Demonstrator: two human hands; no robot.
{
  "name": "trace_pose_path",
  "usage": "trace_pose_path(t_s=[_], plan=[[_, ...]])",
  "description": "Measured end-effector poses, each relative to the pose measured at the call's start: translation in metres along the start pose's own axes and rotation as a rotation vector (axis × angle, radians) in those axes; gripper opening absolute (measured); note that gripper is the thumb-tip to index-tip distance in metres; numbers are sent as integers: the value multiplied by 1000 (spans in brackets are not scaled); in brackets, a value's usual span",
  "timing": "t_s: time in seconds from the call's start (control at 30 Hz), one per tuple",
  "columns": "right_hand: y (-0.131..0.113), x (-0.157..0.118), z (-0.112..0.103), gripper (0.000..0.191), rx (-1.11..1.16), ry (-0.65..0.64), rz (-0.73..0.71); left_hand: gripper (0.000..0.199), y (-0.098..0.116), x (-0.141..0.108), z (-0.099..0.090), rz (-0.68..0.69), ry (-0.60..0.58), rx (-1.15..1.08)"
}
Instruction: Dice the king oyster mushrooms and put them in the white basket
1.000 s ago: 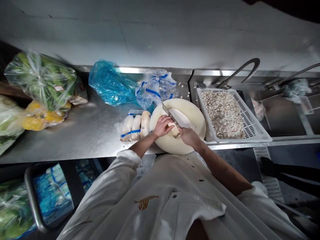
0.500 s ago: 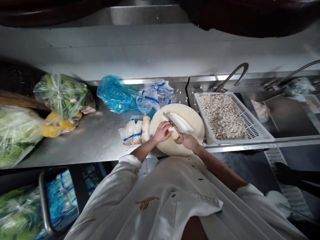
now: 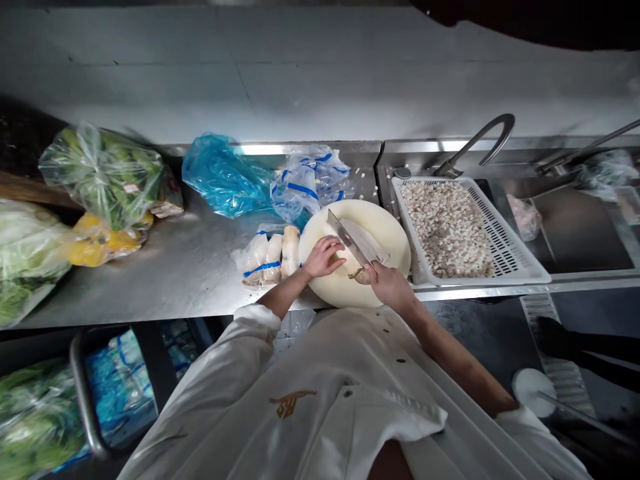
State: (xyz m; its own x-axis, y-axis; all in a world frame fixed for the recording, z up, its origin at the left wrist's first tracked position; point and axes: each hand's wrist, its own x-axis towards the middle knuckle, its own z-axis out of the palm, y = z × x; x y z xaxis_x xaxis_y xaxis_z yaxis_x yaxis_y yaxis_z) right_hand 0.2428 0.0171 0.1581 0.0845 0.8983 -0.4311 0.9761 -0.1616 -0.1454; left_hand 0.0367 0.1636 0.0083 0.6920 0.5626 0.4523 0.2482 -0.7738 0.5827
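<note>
My right hand (image 3: 393, 285) grips the handle of a cleaver (image 3: 350, 239), its broad blade slanting up and left over the round cutting board (image 3: 325, 293). Pale, long slices (image 3: 371, 241), apparently king oyster mushroom, lie on the board beyond the blade and are partly covered by it. On the blade's left side my left hand (image 3: 323, 257) is open over the board, thumb apart from the bent fingers; nothing shows in its grasp. Small brownish trimmings lie below the blade near my right hand. Whole king oyster mushrooms (image 3: 290, 252) rest left of the board, some in a blue-striped bag (image 3: 261, 261).
A white perforated basket (image 3: 520, 263) of chopped pieces stands right of the board, under a faucet (image 3: 495, 127). Behind the board lie a blue plastic bag (image 3: 225, 177) and a clear bag (image 3: 305, 187). Bagged greens (image 3: 107, 173) and yellow peppers (image 3: 95, 243) sit at left.
The cleaver has shifted slightly right, showing more of its blade face and covering more of the slices. My left hand's fingers have spread a little. The camera view has shifted.
</note>
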Motion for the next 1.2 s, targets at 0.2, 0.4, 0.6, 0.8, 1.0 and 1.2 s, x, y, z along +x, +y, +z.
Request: trace_pose_path(t_s=[0.2,0.4,0.6,0.8,1.0,1.2], plan=[[-7,-9,-5,52,74,32,61,43,-1,1,0,-17,-27,-21],[-21,32,13,46,96,-101,145,42,-5,1,3,-12,7,-41],[-17,38,24,48,112,-109,79,44,-7,-1,2,-25,-14,-58],[-16,38,24,43,55,-85,56,38,-5,-2,0,-21,-4,-38],[-2,12,3,44,-15,20,-53,37,-4,-4,1,-20,-9,-20],[-1,-3,8,46,48,25,0,37,-6,-5,3,-42,-7,-43]])
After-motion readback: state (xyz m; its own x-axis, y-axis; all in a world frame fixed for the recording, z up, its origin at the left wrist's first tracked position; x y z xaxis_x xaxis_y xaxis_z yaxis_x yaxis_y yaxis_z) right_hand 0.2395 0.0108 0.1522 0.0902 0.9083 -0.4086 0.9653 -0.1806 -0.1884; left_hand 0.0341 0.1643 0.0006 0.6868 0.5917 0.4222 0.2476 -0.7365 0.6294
